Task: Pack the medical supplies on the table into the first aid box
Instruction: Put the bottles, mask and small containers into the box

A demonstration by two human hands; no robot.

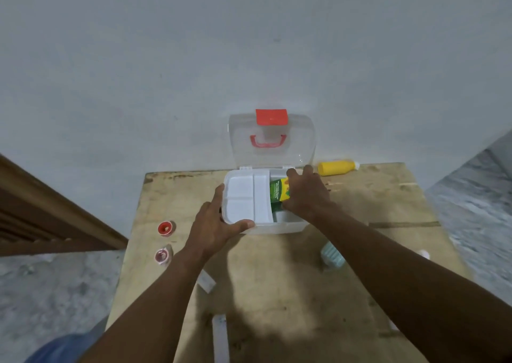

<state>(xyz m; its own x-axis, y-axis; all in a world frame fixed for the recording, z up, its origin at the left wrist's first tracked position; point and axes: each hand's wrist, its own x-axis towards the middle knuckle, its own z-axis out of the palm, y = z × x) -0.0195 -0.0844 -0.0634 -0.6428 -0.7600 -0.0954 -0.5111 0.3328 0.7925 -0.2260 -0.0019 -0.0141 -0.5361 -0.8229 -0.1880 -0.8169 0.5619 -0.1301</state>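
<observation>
The white first aid box (pixel 279 228) stands open at the far middle of the wooden table (pixel 277 279), its clear lid (pixel 271 141) with a red latch upright against the wall. A white divided tray (pixel 246 196) fills the box's left part. My right hand (pixel 307 193) grips a green and yellow carton (pixel 278 192) inside the box's right part. My left hand (pixel 216 224) clasps the box's front left corner, thumb along the front rim.
A yellow bottle (pixel 336 167) lies behind the box at the right. Two small red-capped pots (pixel 165 228) (pixel 162 256) sit at the table's left edge. A pale green roll (pixel 331 256), a white sachet (pixel 207 282) and a white strip (pixel 220 337) lie nearer me.
</observation>
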